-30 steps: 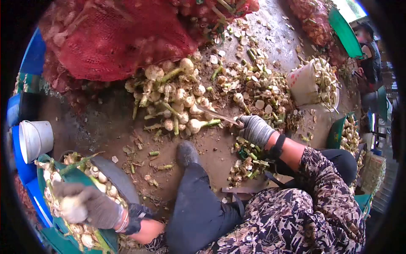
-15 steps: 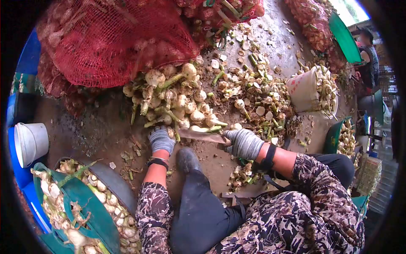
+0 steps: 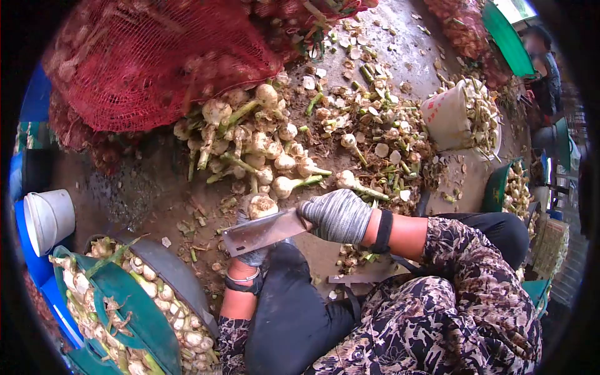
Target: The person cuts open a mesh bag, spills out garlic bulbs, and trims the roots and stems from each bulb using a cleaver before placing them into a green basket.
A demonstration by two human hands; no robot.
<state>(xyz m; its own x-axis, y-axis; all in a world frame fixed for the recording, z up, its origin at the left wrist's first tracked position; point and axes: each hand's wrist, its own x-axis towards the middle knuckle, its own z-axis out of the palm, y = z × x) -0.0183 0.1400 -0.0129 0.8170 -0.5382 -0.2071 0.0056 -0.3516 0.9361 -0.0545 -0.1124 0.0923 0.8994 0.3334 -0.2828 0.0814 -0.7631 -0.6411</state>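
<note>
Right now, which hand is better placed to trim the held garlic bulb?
Probably right: the right hand grips the cleaver, its blade at the garlic bulb; the left hand merely holds that bulb.

Pale garlic bulb (image 3: 262, 205) beside steel cleaver (image 3: 259, 232)

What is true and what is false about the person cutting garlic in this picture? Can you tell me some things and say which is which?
1. The right hand holds a cleaver. True.
2. The left hand holds a garlic bulb right by the blade. True.
3. The mesh sack at the top is blue. False: the mesh sack is red.
4. Both hands are bare. False: both wear grey gloves.
5. The green basket at the lower left has garlic bulbs in it. True.
</note>
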